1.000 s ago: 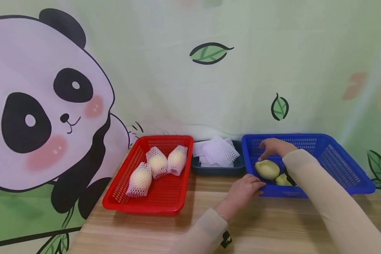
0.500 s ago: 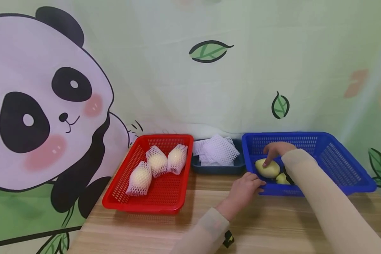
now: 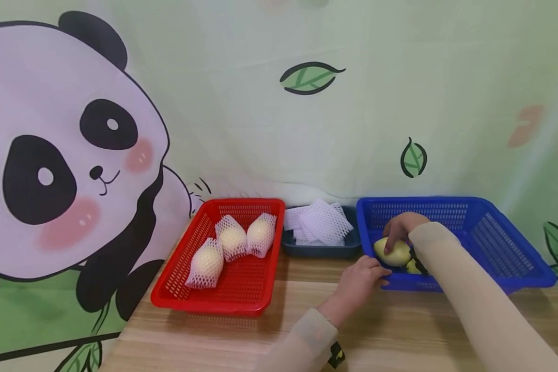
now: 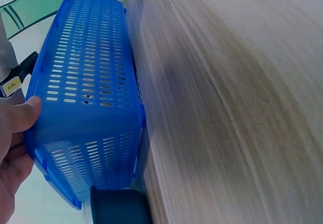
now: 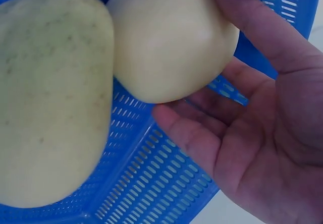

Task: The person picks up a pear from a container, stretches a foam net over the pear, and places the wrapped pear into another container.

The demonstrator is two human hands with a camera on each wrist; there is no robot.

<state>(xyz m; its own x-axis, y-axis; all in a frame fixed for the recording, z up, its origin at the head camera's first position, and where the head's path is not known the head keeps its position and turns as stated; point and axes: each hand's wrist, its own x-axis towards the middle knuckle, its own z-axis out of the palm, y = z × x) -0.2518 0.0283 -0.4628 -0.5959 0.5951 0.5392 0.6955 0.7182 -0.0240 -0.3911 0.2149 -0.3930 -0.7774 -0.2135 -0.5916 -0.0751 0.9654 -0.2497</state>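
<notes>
My right hand (image 3: 403,227) reaches into the blue plastic basket (image 3: 446,283) and grips a pale yellow-green pear (image 3: 392,254). In the right wrist view, the thumb lies on one side of that pear (image 5: 171,42) and the fingers curl round the other. A second pear (image 5: 50,103), speckled and greener, lies right beside it and is partly hidden by the sleeve in the head view. With my left hand (image 3: 360,279) I hold the basket's near left corner. The left wrist view shows that hand (image 4: 12,138) pinching the rim.
At left stands a red basket (image 3: 242,305) with three pears (image 3: 232,238) in white foam nets. Between the baskets, a dark blue tray (image 3: 323,251) bears a pile of white foam nets (image 3: 323,222). All stand on a wooden table (image 3: 204,341) against a panda-printed backdrop.
My right hand has come down from above the pear, and its fingers and thumb have closed round it. The left hand stays at the basket's corner.
</notes>
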